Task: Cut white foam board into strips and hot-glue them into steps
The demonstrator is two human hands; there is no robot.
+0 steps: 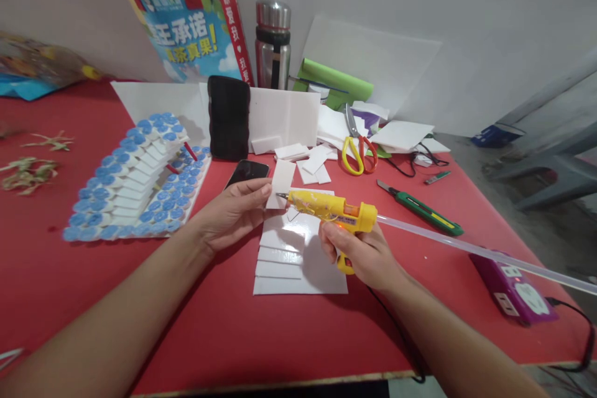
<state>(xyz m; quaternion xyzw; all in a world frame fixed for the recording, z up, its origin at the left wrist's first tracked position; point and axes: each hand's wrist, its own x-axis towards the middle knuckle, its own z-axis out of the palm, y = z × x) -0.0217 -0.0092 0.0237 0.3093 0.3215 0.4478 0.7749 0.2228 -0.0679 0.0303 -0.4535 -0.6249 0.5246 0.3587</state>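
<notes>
My left hand [240,208] pinches a small white foam board strip [283,177] between thumb and fingers, holding it up over the table. In my right hand [357,249] is a yellow hot glue gun [321,205], fingers wrapped round its handle. Its metal nozzle points left, at the face of the strip; whether it touches I cannot tell. A long clear glue stick [466,245] sticks out of the gun's back. Beneath both hands lies a white foam board [324,277], with several overlapping strips [278,268] stepped along its left side.
A white model with blue rosettes and steps [124,180] stands at left. Behind are a phone [247,171], a black case [229,118], a steel flask [273,50], scissors [357,149] and loose strips [314,165]. A green utility knife [426,212] and purple power socket [513,292] lie right.
</notes>
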